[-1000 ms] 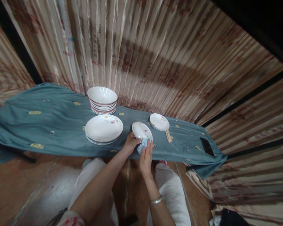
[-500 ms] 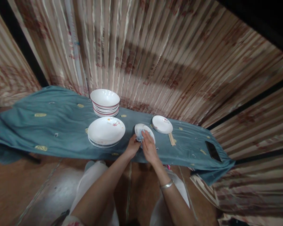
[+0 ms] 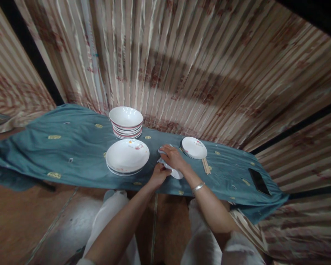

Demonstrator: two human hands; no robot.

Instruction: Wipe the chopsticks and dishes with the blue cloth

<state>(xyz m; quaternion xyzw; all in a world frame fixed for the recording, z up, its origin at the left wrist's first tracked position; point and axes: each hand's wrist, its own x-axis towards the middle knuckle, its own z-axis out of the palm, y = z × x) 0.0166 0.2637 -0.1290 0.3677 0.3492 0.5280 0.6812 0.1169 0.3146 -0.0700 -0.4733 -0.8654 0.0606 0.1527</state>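
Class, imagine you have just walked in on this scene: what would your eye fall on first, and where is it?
Probably the middle of the blue-green tablecloth, where the left hand holds a small white dish and the right hand lies over it with a pale cloth. Next, the stacked white bowls at the back left, before a tall patterned curtain.

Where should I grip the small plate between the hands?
Best pinch the small plate by its rim, probably from the near right: that thin edge shows bare, while the left hand and right hand with its cloth crowd the rest.
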